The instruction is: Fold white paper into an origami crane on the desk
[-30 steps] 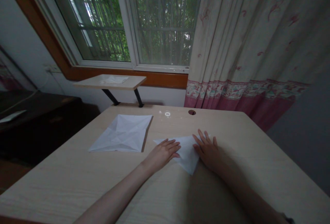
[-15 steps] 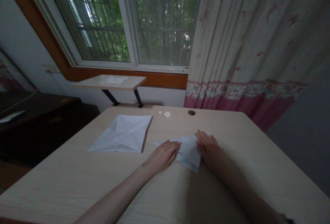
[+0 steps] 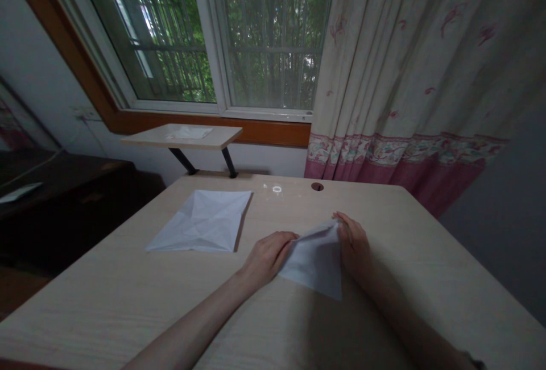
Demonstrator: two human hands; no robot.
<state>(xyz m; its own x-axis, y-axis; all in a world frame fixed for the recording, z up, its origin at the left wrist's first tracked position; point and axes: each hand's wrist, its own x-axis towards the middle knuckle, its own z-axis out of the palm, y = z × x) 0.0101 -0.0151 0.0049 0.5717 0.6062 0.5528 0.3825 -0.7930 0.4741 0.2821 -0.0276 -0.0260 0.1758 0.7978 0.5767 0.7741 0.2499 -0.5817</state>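
Observation:
A folded white paper (image 3: 315,259) is lifted off the light wooden table (image 3: 384,302) between my two hands. My left hand (image 3: 268,254) pinches its left corner, fingers curled. My right hand (image 3: 355,245) grips the paper's upper right edge, fingers closed on it. A second white sheet (image 3: 200,222), creased and lying flat, rests on the table to the left, apart from both hands.
A small raised shelf (image 3: 181,136) on black legs stands at the table's far edge under the window. A round cable hole (image 3: 317,186) is in the tabletop. A patterned curtain (image 3: 418,74) hangs at right. A dark cabinet (image 3: 63,188) sits at left.
Both hands lay flat on the folded paper before. Now their fingers have closed on its edges and raised it off the table, pulling it slightly nearer to me.

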